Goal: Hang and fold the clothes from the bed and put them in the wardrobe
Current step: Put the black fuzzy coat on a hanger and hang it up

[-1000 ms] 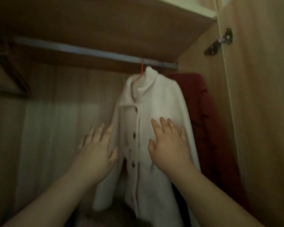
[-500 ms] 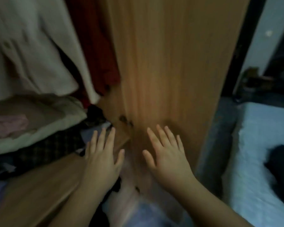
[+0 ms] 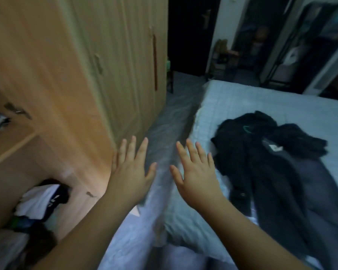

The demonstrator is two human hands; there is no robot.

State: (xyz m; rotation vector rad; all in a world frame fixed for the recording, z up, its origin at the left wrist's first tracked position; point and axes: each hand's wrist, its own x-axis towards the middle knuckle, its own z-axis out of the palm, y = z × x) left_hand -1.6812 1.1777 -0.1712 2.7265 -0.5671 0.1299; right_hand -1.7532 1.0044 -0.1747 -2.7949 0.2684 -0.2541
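A heap of dark clothes (image 3: 265,152) lies on the pale blue bed (image 3: 242,98) at the right, with a grey garment (image 3: 316,191) spread beside it. The wooden wardrobe (image 3: 86,65) fills the left, its door (image 3: 47,94) swung open. My left hand (image 3: 131,172) and my right hand (image 3: 197,172) are held out in front of me, fingers spread and empty. The right hand hovers near the bed's left edge, a short way left of the dark heap. The left hand is by the edge of the wardrobe door.
Folded white and dark clothes (image 3: 41,201) sit in the wardrobe's lower compartment at bottom left. A narrow strip of floor (image 3: 176,106) runs between wardrobe and bed. A dark doorway (image 3: 189,36) and cluttered shelves (image 3: 310,45) stand at the back.
My view has swung right from the hanging white coat inside the wardrobe to the bed. Both hands stay spread and empty in front of me.
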